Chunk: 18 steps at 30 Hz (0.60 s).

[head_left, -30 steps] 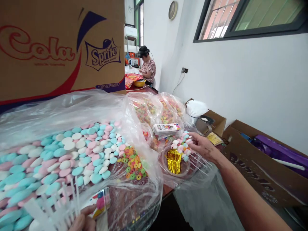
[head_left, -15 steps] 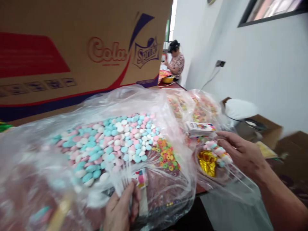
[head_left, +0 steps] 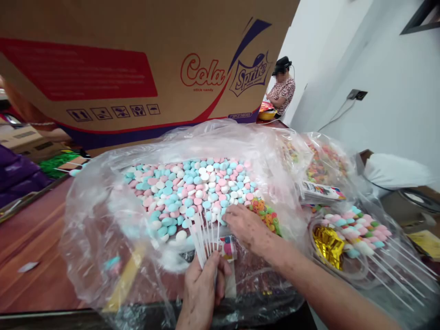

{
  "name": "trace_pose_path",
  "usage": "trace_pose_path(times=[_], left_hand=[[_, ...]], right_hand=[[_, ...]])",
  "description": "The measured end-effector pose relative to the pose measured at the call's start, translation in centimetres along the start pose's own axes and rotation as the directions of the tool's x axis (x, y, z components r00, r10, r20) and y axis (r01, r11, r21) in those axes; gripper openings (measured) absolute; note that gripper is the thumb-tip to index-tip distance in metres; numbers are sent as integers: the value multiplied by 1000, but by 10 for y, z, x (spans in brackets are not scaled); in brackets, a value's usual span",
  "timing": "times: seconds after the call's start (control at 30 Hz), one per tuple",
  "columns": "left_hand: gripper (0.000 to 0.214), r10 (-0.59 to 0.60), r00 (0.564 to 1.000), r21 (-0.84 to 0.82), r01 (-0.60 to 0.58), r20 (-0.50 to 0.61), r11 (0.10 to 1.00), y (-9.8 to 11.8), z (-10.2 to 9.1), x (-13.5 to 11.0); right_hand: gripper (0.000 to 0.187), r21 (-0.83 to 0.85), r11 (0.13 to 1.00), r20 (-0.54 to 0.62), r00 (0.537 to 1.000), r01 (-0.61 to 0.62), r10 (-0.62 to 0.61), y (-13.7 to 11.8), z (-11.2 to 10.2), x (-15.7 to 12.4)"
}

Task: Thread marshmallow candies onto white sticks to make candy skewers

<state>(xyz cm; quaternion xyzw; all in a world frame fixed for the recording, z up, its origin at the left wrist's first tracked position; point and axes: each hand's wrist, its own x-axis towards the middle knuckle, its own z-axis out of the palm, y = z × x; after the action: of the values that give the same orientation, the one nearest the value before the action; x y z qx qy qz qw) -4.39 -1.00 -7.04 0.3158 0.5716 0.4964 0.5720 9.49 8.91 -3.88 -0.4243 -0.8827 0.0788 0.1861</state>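
Note:
My left hand is closed round a fanned bundle of thin white sticks, their tips upward. Ahead of them lies a wide heap of pink, blue and white marshmallows on clear plastic. My right hand reaches to the heap's near right edge, fingers bent together at the marshmallows; what they pinch, if anything, is hidden. Just beyond its knuckles are small coloured rings. A printed card lies under the plastic behind the sticks. To the right, several loaded marshmallow sticks rest on a round container with gold foil.
A large carton stands behind the plastic bag. Further right are bags of coloured rings and a stack of printed cards. A person works at the far end. Bare wood of the table shows at left.
My right hand has moved left from the loaded sticks to the marshmallow heap. My left hand still grips the white sticks. The view has turned left.

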Motion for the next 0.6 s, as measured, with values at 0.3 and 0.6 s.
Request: trace_pose_path(times=[0.3,0.6], left_hand=[[31,6,998,-73,-11,-69,997,6,8,-3],[39,-52,997,-63,47,-65,997,8,8,-4]], right_hand=[[23,-22,972,-56,971,-234,233,50,-26,-19],[25,-190,965,52,980,-181,194,59,-3,-31]])
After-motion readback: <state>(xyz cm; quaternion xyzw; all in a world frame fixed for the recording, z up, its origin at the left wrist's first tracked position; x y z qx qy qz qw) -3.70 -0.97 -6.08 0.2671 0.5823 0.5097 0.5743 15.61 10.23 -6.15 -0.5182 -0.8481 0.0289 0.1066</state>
